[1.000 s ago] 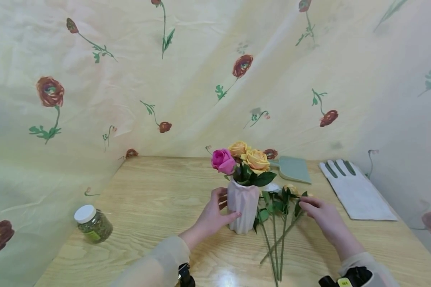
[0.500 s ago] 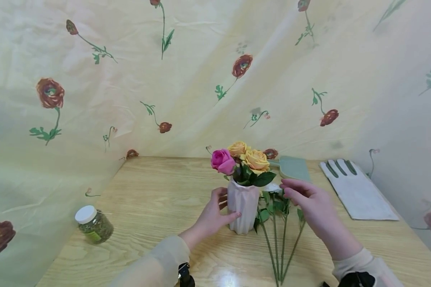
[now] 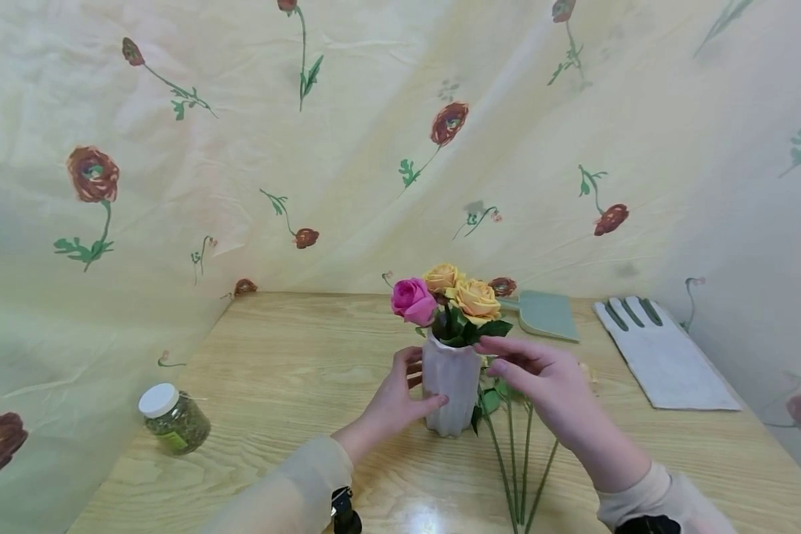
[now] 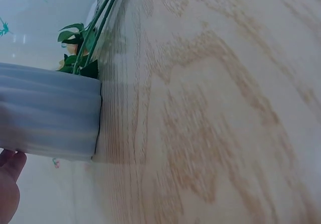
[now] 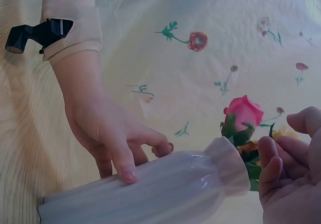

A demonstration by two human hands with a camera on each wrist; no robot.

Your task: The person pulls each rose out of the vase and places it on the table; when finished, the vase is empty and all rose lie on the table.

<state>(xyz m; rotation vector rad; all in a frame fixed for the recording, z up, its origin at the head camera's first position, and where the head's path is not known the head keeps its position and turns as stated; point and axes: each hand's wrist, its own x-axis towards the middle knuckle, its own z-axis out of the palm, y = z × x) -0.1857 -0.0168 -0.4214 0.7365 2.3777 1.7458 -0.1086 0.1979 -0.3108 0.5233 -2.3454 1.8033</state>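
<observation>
A white fluted vase (image 3: pixel 451 389) stands upright on the table, holding a magenta rose (image 3: pixel 412 300) and yellow roses (image 3: pixel 475 299). My left hand (image 3: pixel 397 394) grips the vase's left side, thumb in front and fingers behind; the right wrist view also shows this left hand (image 5: pixel 108 126). Close to the vase's rim and leaves is my right hand (image 3: pixel 552 389), fingers loosely bent; in the right wrist view I see nothing held in the right hand (image 5: pixel 296 184). Beneath it lie several flower stems (image 3: pixel 526 445), their heads mostly hidden by the hand.
A white-lidded jar (image 3: pixel 173 420) of dried bits is at the left. Behind the vase lies a pale green scoop (image 3: pixel 549 315), and at the right a white glove (image 3: pixel 667 360) lies flat. A floral cloth (image 3: pixel 347 148) hangs behind the wooden table (image 3: pixel 294 334).
My right hand has moved left, from the lying flowers to the vase's rim. The rightmost stem has swung round, no longer crossing the others. The left hand stays on the vase.
</observation>
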